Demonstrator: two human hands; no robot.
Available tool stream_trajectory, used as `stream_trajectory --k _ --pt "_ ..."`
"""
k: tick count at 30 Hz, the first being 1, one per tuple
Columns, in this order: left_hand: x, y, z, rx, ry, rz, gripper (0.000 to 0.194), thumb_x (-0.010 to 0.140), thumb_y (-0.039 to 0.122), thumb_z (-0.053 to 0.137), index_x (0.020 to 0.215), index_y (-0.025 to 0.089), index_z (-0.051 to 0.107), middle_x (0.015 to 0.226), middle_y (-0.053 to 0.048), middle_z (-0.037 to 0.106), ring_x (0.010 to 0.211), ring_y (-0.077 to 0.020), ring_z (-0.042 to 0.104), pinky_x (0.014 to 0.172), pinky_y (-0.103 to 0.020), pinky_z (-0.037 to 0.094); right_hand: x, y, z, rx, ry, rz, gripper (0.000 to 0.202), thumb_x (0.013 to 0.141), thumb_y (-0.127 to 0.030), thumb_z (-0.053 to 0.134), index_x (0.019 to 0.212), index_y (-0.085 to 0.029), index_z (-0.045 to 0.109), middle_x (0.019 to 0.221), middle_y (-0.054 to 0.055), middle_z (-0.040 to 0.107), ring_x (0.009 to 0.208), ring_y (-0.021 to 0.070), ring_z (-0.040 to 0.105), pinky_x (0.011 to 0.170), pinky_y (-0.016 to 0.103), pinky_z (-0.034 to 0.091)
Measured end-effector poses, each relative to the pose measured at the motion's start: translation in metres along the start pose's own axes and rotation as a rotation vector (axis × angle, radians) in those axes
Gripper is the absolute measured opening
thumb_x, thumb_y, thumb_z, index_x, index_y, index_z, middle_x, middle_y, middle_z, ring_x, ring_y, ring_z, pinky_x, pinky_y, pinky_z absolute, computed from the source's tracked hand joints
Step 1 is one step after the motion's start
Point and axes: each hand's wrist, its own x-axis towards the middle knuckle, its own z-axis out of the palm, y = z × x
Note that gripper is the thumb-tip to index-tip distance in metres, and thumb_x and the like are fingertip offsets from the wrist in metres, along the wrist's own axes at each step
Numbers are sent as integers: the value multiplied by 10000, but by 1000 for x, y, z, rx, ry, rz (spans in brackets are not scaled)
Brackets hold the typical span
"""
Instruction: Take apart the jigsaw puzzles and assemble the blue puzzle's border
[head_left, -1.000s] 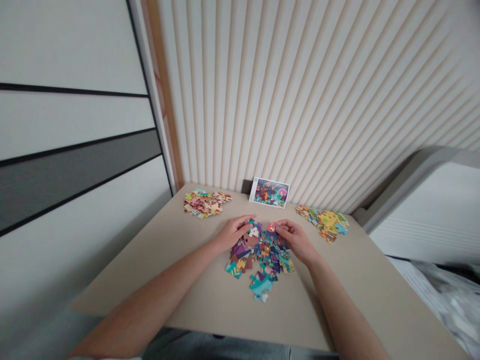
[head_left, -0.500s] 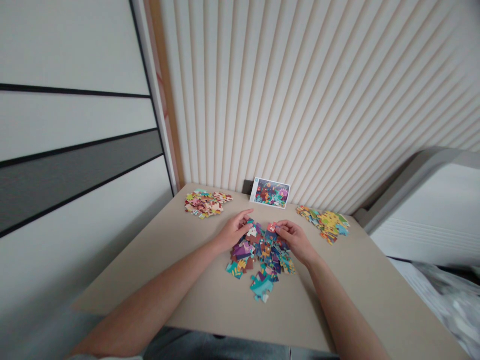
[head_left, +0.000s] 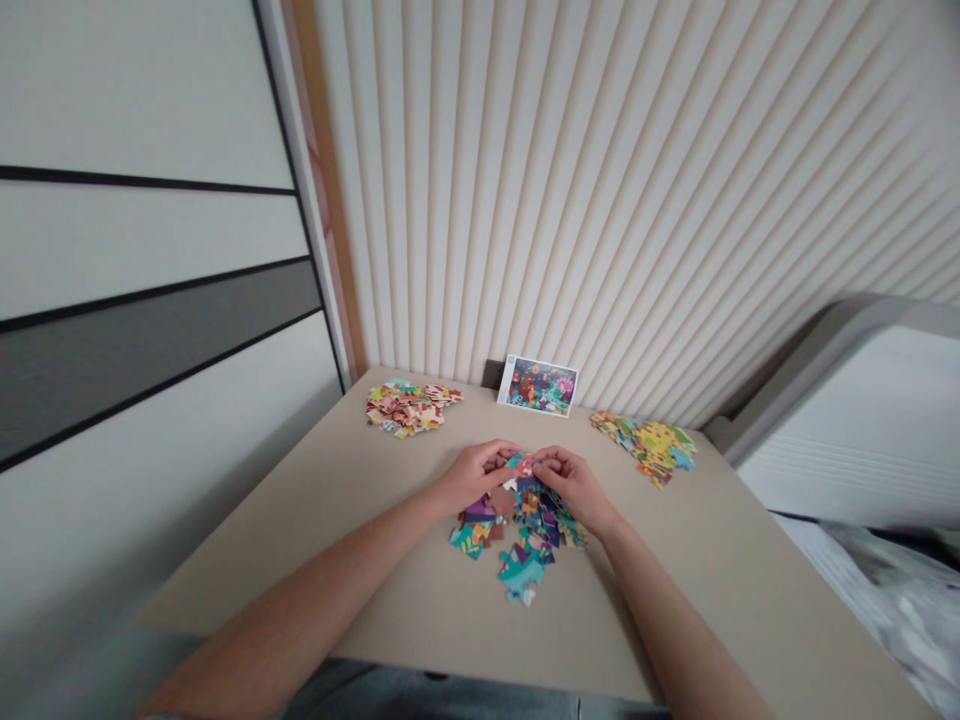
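A heap of dark blue, purple and teal puzzle pieces (head_left: 529,515) lies mid-table in front of me. Over its far edge, my left hand (head_left: 484,472) pinches a puzzle piece with teal on it. My right hand (head_left: 571,482) has its thumb and fingers closed on a red and blue piece (head_left: 526,467). The two held pieces are side by side; whether they touch or interlock is too small to tell. A teal group of pieces (head_left: 520,574) forms the near end of the heap.
The beige table (head_left: 420,600) bears a red and cream piece pile (head_left: 409,408) at back left and a yellow pile (head_left: 654,446) at back right. A picture card (head_left: 538,386) leans at the back, before a pleated curtain (head_left: 480,200). White panels stand left.
My hands have come together, the right moving left and the left shifting slightly toward it and nearer me. The red and blue piece has moved left to beside my left fingertips.
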Motion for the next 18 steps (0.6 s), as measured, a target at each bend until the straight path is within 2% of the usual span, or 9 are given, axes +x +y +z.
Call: stream_trajectory --k 4,7,9,13,16,18 --pt "-1 -5 -1 -25 -31 -10 463 867 365 718 1280 183 616 1023 -65 720 864 -158 673 783 -256 538 3 -1 -1 -40 46 -25 397 806 -546 740 999 -208 662 760 -2 667 653 135 566 590 251 422" --pt "0 -8 -3 -20 -33 -16 489 852 352 733 1289 176 604 1011 -69 718 818 -146 669 766 -261 549 5 -7 -13 -66 110 -39 376 828 -512 714 1040 -210 644 747 -9 653 639 134 558 582 250 420" --pt "1 -10 -4 1 -17 -3 431 860 351 721 1240 169 631 1024 -82 725 849 -158 681 793 -280 558 3 -11 -30 -122 113 -47 314 849 -453 687 1037 -206 639 759 -9 652 664 137 571 607 253 434" --pt "4 -15 -6 89 79 41 281 895 364 672 1095 168 693 1021 -87 734 928 -190 696 861 -315 560 -6 -10 -81 -348 -1 33 184 848 -328 614 968 -194 653 778 4 677 703 153 608 650 269 470" --pt "6 -17 -7 133 143 45 260 902 370 661 1063 170 703 974 -75 733 890 -189 695 831 -310 565 -14 2 -117 -554 43 113 162 802 -260 559 900 -188 667 760 10 698 683 158 622 650 273 478" --pt "6 -17 -8 152 179 43 265 903 370 658 1067 168 706 951 -73 730 867 -188 691 809 -305 566 -18 12 -133 -694 82 160 170 771 -226 536 860 -185 675 735 11 703 657 157 619 634 268 469"
